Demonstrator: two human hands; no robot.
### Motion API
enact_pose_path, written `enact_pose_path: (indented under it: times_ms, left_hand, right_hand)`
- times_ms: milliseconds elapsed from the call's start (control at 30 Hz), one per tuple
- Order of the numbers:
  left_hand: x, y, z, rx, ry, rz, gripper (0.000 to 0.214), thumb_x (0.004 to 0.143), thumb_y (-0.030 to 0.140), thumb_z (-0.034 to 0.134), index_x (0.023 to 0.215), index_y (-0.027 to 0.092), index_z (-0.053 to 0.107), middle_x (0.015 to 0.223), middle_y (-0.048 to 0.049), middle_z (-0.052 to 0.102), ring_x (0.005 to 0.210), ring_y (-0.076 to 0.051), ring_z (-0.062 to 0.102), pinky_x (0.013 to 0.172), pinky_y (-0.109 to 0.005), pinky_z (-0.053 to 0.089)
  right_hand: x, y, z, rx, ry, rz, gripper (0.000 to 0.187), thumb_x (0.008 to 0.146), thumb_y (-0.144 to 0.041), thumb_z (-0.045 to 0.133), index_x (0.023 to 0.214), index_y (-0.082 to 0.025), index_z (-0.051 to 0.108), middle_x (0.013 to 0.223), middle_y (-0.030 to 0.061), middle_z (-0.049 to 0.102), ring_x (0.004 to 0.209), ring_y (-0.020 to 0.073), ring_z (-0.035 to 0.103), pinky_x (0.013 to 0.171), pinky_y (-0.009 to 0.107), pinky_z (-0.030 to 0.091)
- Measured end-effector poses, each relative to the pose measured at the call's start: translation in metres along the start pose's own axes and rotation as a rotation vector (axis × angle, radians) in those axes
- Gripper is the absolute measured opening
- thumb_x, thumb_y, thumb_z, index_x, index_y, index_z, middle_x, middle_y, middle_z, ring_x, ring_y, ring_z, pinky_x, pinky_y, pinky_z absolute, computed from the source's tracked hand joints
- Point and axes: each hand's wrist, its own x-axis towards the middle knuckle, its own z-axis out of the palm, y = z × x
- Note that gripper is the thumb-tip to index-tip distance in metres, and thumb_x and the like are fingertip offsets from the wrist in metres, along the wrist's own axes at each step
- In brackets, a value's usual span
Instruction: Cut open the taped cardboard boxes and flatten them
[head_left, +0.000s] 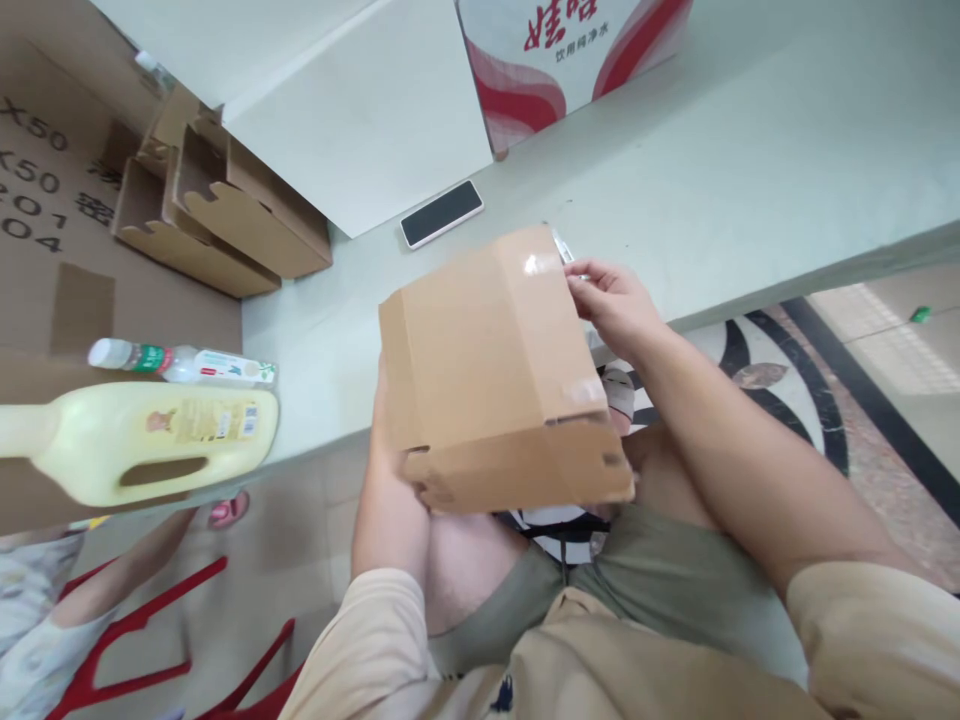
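Head view: a dark emblem [503,693] is marking the beige shirt [622,670]. Above the shorts [675,570], a plain brown cardboard box [465,350] is tilting, creased, shiny tape [538,263] catching light at its right side. There the right hand [611,300] is bending its fingers nearly together; their grip I cannot tell. Behind the box, the left hand [380,405] is hiding its fingers, their opening unclear. Farther off, a yellow jug [90,440] is carrying small, illegible print, a large carton [34,265] is reading "X50", and a red-and-white carton [574,75] "饮用纯净水".
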Motion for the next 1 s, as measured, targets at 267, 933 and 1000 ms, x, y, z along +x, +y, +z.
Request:
enact_pose_path:
  times_ms: [267,933,1000]
  left_hand:
    - [0.026,0.005,-0.024,-0.133,0.114,0.322,0.019,0.093,0.034,0.055,0.087,0.017,0.060,0.072,0.0010,0.071,0.067,-0.017,0.070,0.065,-0.032,0.055]
    - [0.016,0.014,-0.032,-0.425,0.047,0.310,0.057,0.099,0.061,0.023,0.095,0.022,0.064,0.089,-0.0051,0.073,0.075,-0.019,0.071,0.066,-0.032,0.054]
    - [0.014,0.015,-0.032,-0.449,0.046,0.287,0.054,0.098,0.060,0.026,0.093,0.022,0.064,0.079,-0.0039,0.070,0.064,-0.017,0.068,0.059,-0.030,0.051]
  right_hand:
    - [-0.001,0.002,-0.009,0.045,0.075,0.000,0.033,0.081,-0.049,0.068,0.106,-0.027,0.064,0.120,0.0035,0.070,0.108,0.0195,0.068,0.078,0.030,0.059]
    - [-0.069,-0.038,-0.011,-0.015,0.469,-0.074,0.043,0.063,-0.050,0.076,0.090,-0.024,0.056,0.075,-0.0006,0.059,0.053,0.0119,0.046,0.042,0.028,0.036]
    - [-0.089,-0.052,-0.036,-0.207,0.679,-0.162,0.038,0.066,-0.051,0.074,0.086,-0.024,0.055,0.069,-0.0015,0.055,0.047,0.0103,0.040,0.040,0.028,0.034]
